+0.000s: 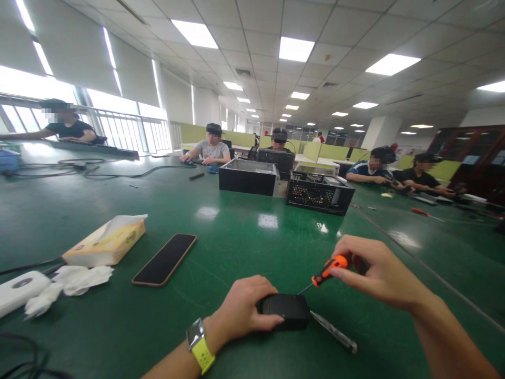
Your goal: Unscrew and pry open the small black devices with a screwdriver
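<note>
My left hand [250,305] grips the left end of a small black box-shaped device [290,310] on the green table, thumb in front and fingers behind. A yellow-banded watch [199,342] is on that wrist. In my right hand [379,268] is an orange and black screwdriver [330,269], held by its handle. Its thin shaft slants down to the device's top far edge; whether the tip sits in a screw is too small to tell. Another, clear-handled screwdriver [335,332] lies against the device's right end, pointing away to the lower right.
Left of my hands lie a phone [164,260], a tissue pack [106,242], crumpled tissues [81,279] and a white device [23,289]. Two black computer cases [248,178] stand further back. Another orange screwdriver [421,212] lies to the right. Several people sit around the table [221,237].
</note>
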### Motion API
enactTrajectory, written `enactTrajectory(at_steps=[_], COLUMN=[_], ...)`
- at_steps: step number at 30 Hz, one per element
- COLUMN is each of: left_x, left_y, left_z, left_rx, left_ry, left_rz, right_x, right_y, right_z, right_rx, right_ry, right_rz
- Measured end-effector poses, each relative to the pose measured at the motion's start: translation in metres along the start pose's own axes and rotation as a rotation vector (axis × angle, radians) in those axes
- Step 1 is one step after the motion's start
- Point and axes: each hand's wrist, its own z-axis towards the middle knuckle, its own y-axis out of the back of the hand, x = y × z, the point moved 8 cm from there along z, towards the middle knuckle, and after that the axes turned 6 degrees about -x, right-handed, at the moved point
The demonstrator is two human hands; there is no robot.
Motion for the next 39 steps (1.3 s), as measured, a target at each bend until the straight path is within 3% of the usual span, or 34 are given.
enactTrajectory(at_steps=[4, 10, 16, 22, 27, 33, 39], left_x=[0.000, 0.001, 0.001, 0.002, 0.002, 0.001, 0.001], left_y=[0.000, -0.001, -0.001, -0.001, -0.001, -0.001, 0.000], left_z=[0.000, -0.001, -0.001, -0.001, -0.001, -0.001, -0.001], left_rx=[0.003, 0.006, 0.014, 0.007, 0.019, 0.015, 0.011], left_ry=[0.000, 0.000, 0.013, 0.017, 0.034, 0.036, 0.033], left_rz=[0.013, 0.011, 0.013, 0.003, 0.003, 0.006, 0.006], right_x=[-0.007, 0.003, -0.006, 0.003, -0.004, 0.004, -0.003], right_y=[0.002, -0.001, 0.002, -0.002, 0.000, -0.005, 0.000], right_z=[0.000, -0.001, 0.000, -0.001, -0.001, -0.003, -0.002], right_rx=[-0.062, 0.028, -0.092, 0.021, -0.064, 0.054, -0.024], right_ry=[-0.019, 0.034, -0.009, 0.056, 0.020, 0.044, -0.036], right_rz=[-0.080, 0.079, -0.116, 0.082, -0.127, 0.072, -0.077])
